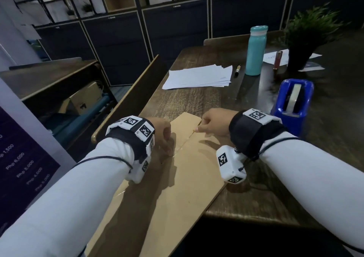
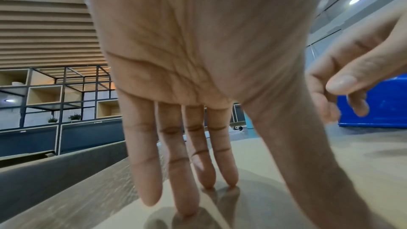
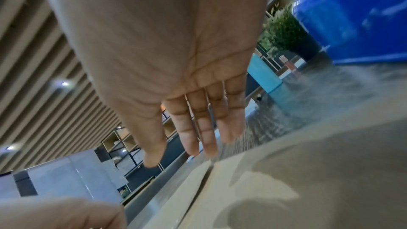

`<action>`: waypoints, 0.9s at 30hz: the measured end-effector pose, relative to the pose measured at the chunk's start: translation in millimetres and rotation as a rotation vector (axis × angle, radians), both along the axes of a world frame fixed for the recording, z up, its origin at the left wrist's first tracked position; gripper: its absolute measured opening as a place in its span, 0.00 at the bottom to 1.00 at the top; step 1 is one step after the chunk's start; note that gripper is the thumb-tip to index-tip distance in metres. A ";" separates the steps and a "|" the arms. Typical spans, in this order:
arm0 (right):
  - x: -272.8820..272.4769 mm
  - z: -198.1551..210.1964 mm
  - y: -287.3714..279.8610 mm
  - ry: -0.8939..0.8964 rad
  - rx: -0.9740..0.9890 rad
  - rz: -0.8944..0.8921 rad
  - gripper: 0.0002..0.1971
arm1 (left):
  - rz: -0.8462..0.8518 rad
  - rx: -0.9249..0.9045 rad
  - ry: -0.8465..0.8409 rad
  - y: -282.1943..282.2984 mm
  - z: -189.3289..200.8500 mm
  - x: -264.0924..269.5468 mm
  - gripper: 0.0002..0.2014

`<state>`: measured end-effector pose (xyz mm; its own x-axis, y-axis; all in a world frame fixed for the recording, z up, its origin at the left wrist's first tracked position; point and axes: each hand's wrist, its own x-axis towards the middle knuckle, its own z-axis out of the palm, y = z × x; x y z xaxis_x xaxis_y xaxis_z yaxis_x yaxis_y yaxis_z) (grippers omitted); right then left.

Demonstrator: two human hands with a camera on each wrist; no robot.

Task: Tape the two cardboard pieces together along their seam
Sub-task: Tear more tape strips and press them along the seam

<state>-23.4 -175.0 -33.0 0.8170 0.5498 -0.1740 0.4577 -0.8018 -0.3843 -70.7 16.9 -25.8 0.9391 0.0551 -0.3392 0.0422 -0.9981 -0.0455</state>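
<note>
Two brown cardboard pieces lie side by side on the dark wooden table, the left piece (image 1: 137, 207) and the right piece (image 1: 189, 187). Their seam (image 1: 183, 144) runs diagonally away from me, and a faint glint of clear tape shows on it near my left fingers. My left hand (image 1: 163, 136) presses straight fingertips (image 2: 185, 203) onto the left piece beside the seam. At the far end of the seam, my right hand (image 1: 212, 122) has its fingers (image 3: 204, 128) straight over the cardboard's far edge, holding nothing. The blue tape dispenser (image 1: 293, 103) stands to the right.
Behind the cardboard lie a stack of white paper (image 1: 199, 77) and a marker (image 1: 238, 70). A teal bottle (image 1: 256, 51) and a potted plant (image 1: 307, 37) stand further back. The cardboard overhangs the table's near edge (image 1: 256, 217). A wooden panel (image 1: 128, 99) borders the table's left side.
</note>
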 end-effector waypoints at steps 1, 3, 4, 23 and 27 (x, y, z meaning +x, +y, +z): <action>-3.8 3.8 -8.0 -0.062 0.007 -0.014 0.17 | 0.015 0.004 0.005 -0.9 0.4 -0.3 0.26; -8.2 9.9 -23.8 -0.184 0.059 -0.050 0.16 | 0.020 0.030 0.029 -7.0 3.8 -0.1 0.26; -9.1 12.4 -31.0 -0.254 0.083 -0.063 0.16 | 0.012 0.048 0.056 -11.4 6.2 0.6 0.26; 3.4 36.2 -138.4 -0.527 0.146 -0.332 0.43 | -0.204 -0.511 -0.482 -157.1 34.3 22.4 0.20; 16.9 40.6 -159.2 -0.518 0.124 -0.384 0.40 | -0.219 -0.579 -0.445 -187.5 32.5 24.1 0.20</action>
<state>-6.4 -334.2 7.6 0.9204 0.1927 0.3403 0.2980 -0.9090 -0.2913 -46.6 -170.7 6.7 0.9631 -0.2194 0.1556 -0.2673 -0.8452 0.4628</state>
